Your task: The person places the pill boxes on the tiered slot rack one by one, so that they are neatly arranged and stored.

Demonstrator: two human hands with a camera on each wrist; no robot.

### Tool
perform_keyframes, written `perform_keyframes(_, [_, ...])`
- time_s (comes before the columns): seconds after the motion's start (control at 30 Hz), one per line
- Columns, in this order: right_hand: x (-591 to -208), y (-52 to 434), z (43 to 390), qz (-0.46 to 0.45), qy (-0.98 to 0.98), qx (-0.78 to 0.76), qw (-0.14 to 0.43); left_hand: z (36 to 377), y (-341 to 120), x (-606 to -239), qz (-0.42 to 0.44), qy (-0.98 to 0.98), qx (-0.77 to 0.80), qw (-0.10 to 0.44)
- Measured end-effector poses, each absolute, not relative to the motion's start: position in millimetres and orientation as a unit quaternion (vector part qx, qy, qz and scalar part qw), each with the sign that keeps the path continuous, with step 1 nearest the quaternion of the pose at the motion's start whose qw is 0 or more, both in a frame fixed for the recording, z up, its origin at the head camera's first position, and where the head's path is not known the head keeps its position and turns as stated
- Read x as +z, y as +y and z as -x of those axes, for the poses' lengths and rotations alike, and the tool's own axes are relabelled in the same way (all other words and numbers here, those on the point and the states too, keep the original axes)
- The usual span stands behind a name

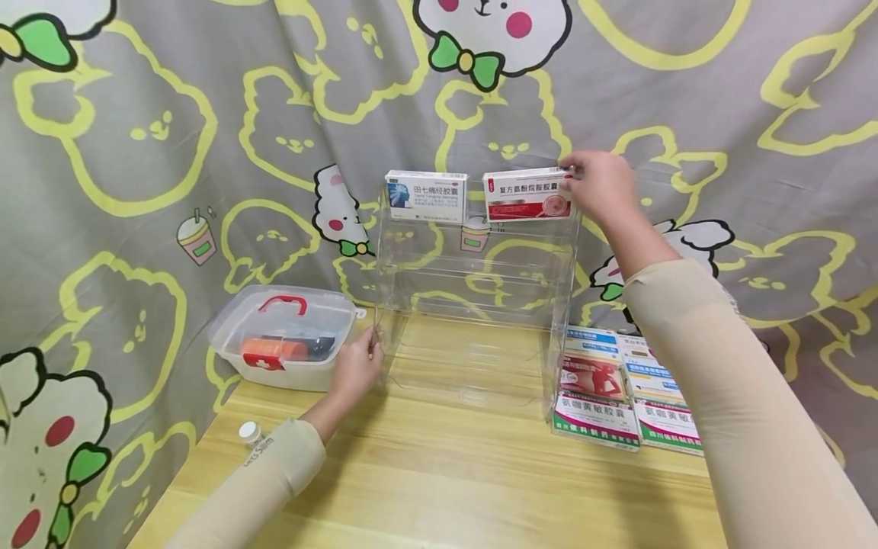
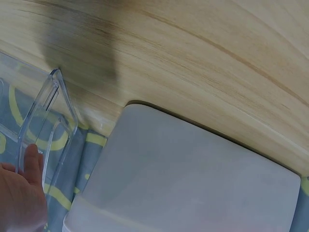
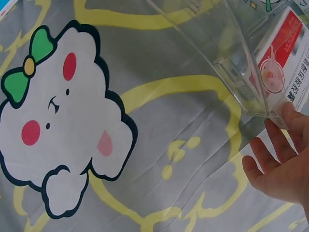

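A grey curtain (image 1: 158,130) with yellow cartoon outlines hangs behind my wooden table (image 1: 439,480). On the table stands a clear rack (image 1: 473,278); take its middle as the clock's centre. At 9 o'clock, just beside it, sits a lidded plastic tub (image 1: 288,374) with a red handle. At 4 o'clock, flat medicine boxes (image 1: 597,419) lie in two columns.

My left hand (image 1: 360,358), at 8 o'clock, grips the rack's side edge. My right hand (image 1: 604,183), beyond 1 o'clock, pinches the end of a red-and-white box (image 1: 527,202); its other fingers are loosely bent. That box stands on the top tier at 1 o'clock, slightly tilted, stretching from my fingertips toward 9 o'clock. A blue-and-white box (image 1: 427,197) stands at 11 o'clock, apart from it. A small white-capped bottle (image 1: 251,435) is at 8 o'clock, beyond my left hand.
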State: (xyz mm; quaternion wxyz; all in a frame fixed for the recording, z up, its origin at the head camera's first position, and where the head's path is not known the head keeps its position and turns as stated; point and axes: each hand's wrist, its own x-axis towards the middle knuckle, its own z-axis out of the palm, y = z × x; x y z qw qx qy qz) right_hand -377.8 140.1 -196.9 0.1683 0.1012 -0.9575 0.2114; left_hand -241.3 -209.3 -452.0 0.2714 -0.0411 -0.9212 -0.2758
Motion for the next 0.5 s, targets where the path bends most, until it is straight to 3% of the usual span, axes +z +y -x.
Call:
perform_keyframes(0.3, [-201.0, 136.4, 378.4, -0.105, -0.968, 0.167, 0.157, 241.4, -208.1, -454.0, 0.03, -0.922, -0.281, 0.263])
perform_keyframes(0.5, [-202.8, 140.8, 377.0, -0.115, -0.98, 0.046, 0.154, 243.6, -209.0, -454.8, 0.032, -0.922, -0.281, 0.266])
